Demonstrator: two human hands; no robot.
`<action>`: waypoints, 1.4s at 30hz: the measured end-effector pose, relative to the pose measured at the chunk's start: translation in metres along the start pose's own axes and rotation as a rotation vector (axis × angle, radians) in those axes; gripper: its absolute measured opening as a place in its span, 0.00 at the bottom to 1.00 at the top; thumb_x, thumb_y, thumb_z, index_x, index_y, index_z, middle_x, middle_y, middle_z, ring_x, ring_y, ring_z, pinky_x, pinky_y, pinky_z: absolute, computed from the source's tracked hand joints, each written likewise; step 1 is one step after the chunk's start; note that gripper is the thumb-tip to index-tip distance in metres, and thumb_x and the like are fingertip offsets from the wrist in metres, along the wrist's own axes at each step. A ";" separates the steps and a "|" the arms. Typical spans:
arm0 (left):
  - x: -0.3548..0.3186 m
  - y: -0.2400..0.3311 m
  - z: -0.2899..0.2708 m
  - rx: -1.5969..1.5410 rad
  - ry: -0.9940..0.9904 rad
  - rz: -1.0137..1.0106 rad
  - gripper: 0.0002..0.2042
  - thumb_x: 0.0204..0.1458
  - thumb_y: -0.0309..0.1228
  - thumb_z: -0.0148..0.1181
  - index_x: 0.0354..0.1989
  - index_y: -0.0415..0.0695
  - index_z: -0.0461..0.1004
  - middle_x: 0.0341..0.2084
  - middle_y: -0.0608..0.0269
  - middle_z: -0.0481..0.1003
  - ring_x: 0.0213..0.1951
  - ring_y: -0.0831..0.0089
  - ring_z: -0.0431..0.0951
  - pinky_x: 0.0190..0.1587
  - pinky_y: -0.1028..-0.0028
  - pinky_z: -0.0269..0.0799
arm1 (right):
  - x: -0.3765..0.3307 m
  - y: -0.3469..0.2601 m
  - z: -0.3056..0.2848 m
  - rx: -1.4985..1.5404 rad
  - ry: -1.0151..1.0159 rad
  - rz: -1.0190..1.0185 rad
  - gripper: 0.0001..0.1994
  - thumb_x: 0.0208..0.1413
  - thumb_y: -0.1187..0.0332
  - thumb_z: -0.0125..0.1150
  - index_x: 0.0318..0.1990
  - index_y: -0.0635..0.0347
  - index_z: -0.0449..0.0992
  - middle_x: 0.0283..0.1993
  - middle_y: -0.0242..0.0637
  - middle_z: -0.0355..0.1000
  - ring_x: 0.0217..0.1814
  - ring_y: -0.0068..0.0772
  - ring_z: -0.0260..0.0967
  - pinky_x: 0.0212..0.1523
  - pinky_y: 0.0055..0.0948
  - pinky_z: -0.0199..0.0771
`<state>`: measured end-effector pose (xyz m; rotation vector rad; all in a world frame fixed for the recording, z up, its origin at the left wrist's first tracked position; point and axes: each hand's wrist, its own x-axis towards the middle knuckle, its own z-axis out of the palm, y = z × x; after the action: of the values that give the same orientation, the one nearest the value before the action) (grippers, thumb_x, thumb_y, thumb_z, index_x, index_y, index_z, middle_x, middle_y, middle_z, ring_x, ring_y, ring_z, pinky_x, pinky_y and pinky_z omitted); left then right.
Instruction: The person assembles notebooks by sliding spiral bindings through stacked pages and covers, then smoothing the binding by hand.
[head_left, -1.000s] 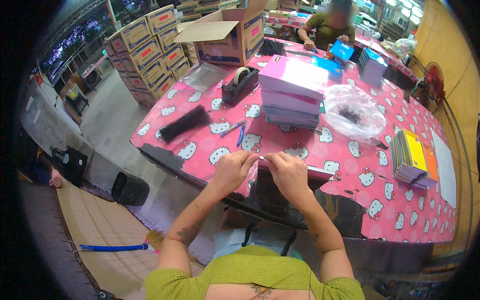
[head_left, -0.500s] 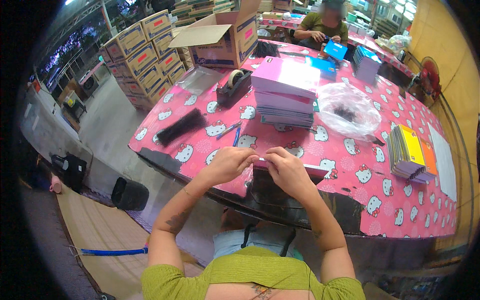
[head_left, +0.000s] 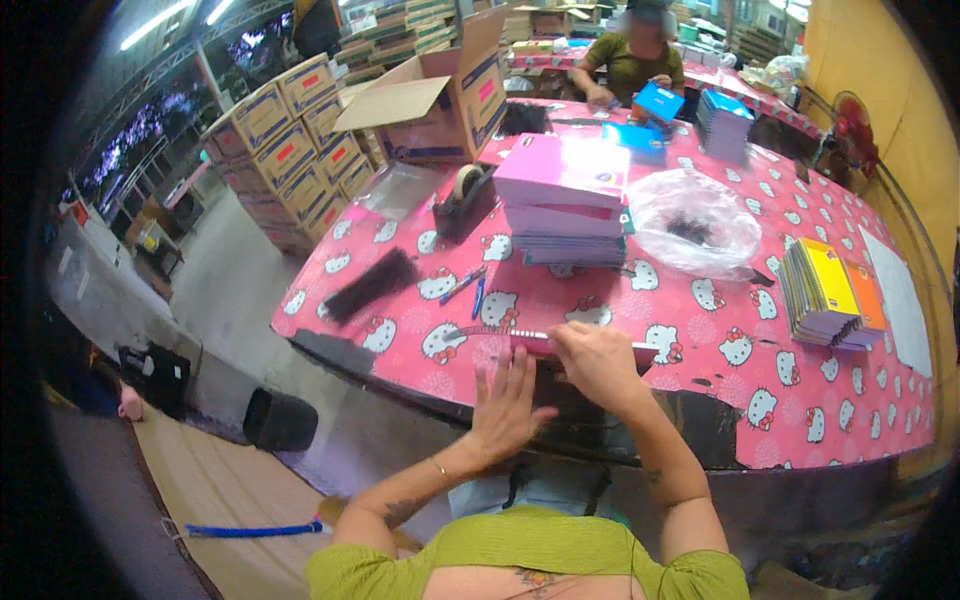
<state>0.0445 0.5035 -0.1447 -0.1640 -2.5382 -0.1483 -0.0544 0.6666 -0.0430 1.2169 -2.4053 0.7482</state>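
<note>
A pink notebook (head_left: 644, 353) lies edge-on at the table's near edge. Its dark spiral coil (head_left: 485, 330) sticks out past the left end of the spine. My right hand (head_left: 600, 365) is closed in a pinch at the notebook's bound edge, beside the coil. Just below that edge my left hand (head_left: 505, 408) is open, its fingers stretched out and their tips by the notebook's left part. Beyond the hands rises a tall stack of pink-purple notebooks (head_left: 568, 190). Two slim blue pen-like tools, one of them this tool (head_left: 479, 298), lie in front of it.
On the table are a bundle of black coils (head_left: 372, 285), a tape dispenser (head_left: 463, 208), a plastic bag (head_left: 735, 225), yellow notebooks (head_left: 822, 285) and an opened carton (head_left: 425, 125). Across it, a person (head_left: 635, 65) handles blue notebooks. Stacked cartons (head_left: 290, 150) stand at left.
My left hand has let go of the edge, spread its fingers and dropped nearer to me. The coil now shows, sticking out to the left. My right hand has shifted slightly right.
</note>
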 end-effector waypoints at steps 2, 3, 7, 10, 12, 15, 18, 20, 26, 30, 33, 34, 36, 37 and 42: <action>0.000 0.003 -0.003 -0.038 0.084 -0.030 0.43 0.57 0.59 0.50 0.72 0.38 0.51 0.75 0.49 0.43 0.76 0.50 0.38 0.69 0.35 0.29 | -0.002 -0.002 0.001 -0.023 -0.020 -0.002 0.07 0.55 0.67 0.59 0.41 0.53 0.79 0.30 0.35 0.76 0.33 0.41 0.77 0.33 0.41 0.75; 0.013 -0.008 0.001 0.134 0.045 -0.027 0.44 0.58 0.60 0.47 0.73 0.37 0.48 0.75 0.47 0.42 0.76 0.49 0.36 0.69 0.35 0.26 | 0.000 0.001 -0.002 -0.031 -0.013 -0.027 0.08 0.55 0.68 0.59 0.42 0.52 0.78 0.31 0.34 0.76 0.34 0.41 0.77 0.34 0.41 0.74; 0.010 -0.014 0.006 0.287 -0.033 0.073 0.46 0.60 0.64 0.37 0.74 0.35 0.42 0.75 0.44 0.39 0.76 0.48 0.30 0.69 0.37 0.16 | -0.013 0.001 -0.018 -0.092 0.005 -0.061 0.11 0.56 0.65 0.60 0.46 0.51 0.78 0.33 0.34 0.77 0.36 0.42 0.77 0.38 0.40 0.73; 0.020 -0.018 0.011 0.132 0.180 0.107 0.45 0.62 0.63 0.34 0.74 0.36 0.42 0.76 0.45 0.37 0.76 0.49 0.28 0.69 0.39 0.15 | -0.015 0.013 -0.018 -0.098 -0.019 -0.054 0.12 0.57 0.65 0.61 0.49 0.50 0.78 0.34 0.35 0.78 0.37 0.41 0.77 0.38 0.39 0.71; 0.067 -0.019 -0.018 0.347 0.033 0.066 0.44 0.61 0.62 0.38 0.74 0.37 0.45 0.75 0.45 0.40 0.76 0.51 0.34 0.70 0.39 0.21 | -0.015 0.020 -0.021 -0.076 -0.078 -0.047 0.13 0.57 0.66 0.60 0.49 0.50 0.78 0.36 0.35 0.79 0.37 0.39 0.77 0.38 0.39 0.70; 0.013 -0.007 0.002 0.113 -0.009 0.197 0.42 0.63 0.59 0.37 0.74 0.37 0.45 0.75 0.45 0.40 0.76 0.51 0.36 0.71 0.40 0.23 | -0.013 0.016 -0.017 -0.045 -0.076 -0.023 0.10 0.57 0.66 0.57 0.46 0.51 0.77 0.33 0.34 0.78 0.36 0.38 0.77 0.37 0.41 0.68; 0.056 -0.009 -0.018 0.120 -0.040 0.099 0.42 0.63 0.60 0.36 0.74 0.36 0.44 0.75 0.43 0.39 0.76 0.50 0.35 0.72 0.42 0.22 | -0.010 0.021 -0.012 -0.029 -0.075 -0.080 0.09 0.59 0.65 0.56 0.45 0.51 0.77 0.32 0.34 0.78 0.34 0.39 0.77 0.37 0.41 0.68; 0.094 -0.018 -0.033 0.310 -0.111 0.012 0.44 0.62 0.61 0.38 0.74 0.35 0.43 0.75 0.41 0.39 0.76 0.50 0.36 0.72 0.43 0.24 | -0.007 0.019 -0.011 -0.021 -0.079 -0.070 0.10 0.59 0.63 0.57 0.46 0.51 0.77 0.31 0.34 0.78 0.33 0.40 0.77 0.37 0.41 0.68; 0.066 -0.009 -0.022 0.021 -0.039 0.141 0.42 0.62 0.58 0.41 0.74 0.34 0.43 0.74 0.40 0.40 0.76 0.51 0.35 0.72 0.43 0.22 | -0.007 0.018 -0.008 -0.029 -0.119 0.009 0.18 0.55 0.61 0.65 0.53 0.52 0.73 0.35 0.36 0.79 0.37 0.40 0.77 0.40 0.41 0.69; 0.034 -0.007 -0.007 -0.013 -0.072 0.213 0.41 0.63 0.55 0.43 0.73 0.34 0.43 0.74 0.41 0.41 0.76 0.50 0.36 0.72 0.43 0.23 | -0.012 0.015 -0.052 0.088 0.133 0.000 0.31 0.45 0.63 0.75 0.58 0.53 0.69 0.49 0.45 0.77 0.48 0.43 0.76 0.49 0.40 0.71; 0.024 0.013 -0.015 0.017 -0.125 0.255 0.41 0.63 0.55 0.43 0.73 0.33 0.46 0.74 0.41 0.42 0.76 0.50 0.37 0.72 0.44 0.24 | -0.054 0.059 -0.011 1.088 0.134 0.316 0.28 0.47 0.69 0.76 0.56 0.57 0.72 0.51 0.41 0.77 0.52 0.30 0.75 0.51 0.32 0.73; 0.060 0.011 -0.028 0.116 -0.126 0.170 0.41 0.63 0.57 0.42 0.72 0.33 0.47 0.74 0.41 0.43 0.76 0.50 0.38 0.72 0.44 0.23 | -0.062 0.067 0.003 1.050 0.158 0.346 0.24 0.49 0.70 0.76 0.54 0.58 0.74 0.48 0.39 0.77 0.50 0.27 0.74 0.50 0.29 0.73; 0.090 -0.001 -0.030 0.269 -0.081 0.139 0.42 0.62 0.58 0.41 0.72 0.33 0.49 0.73 0.40 0.46 0.76 0.49 0.39 0.72 0.43 0.23 | -0.069 0.070 0.022 0.988 0.191 0.392 0.16 0.51 0.71 0.74 0.48 0.61 0.78 0.44 0.35 0.79 0.46 0.21 0.74 0.47 0.24 0.74; 0.070 -0.001 -0.022 0.164 -0.082 0.201 0.41 0.63 0.57 0.41 0.72 0.33 0.48 0.73 0.40 0.45 0.76 0.49 0.39 0.72 0.43 0.23 | -0.067 0.065 0.023 0.971 0.218 0.396 0.14 0.52 0.72 0.74 0.45 0.61 0.78 0.42 0.34 0.79 0.44 0.20 0.74 0.46 0.23 0.74; 0.075 0.004 -0.031 0.125 -0.027 0.177 0.41 0.63 0.57 0.41 0.73 0.33 0.47 0.74 0.41 0.42 0.76 0.49 0.37 0.72 0.43 0.23 | -0.062 0.051 0.023 0.961 0.268 0.447 0.10 0.52 0.72 0.73 0.41 0.63 0.80 0.38 0.33 0.79 0.39 0.19 0.74 0.43 0.22 0.75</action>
<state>0.0002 0.5096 -0.0768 -0.3422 -2.5356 0.0817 -0.0618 0.7182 -0.1087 0.7232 -2.1094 2.2063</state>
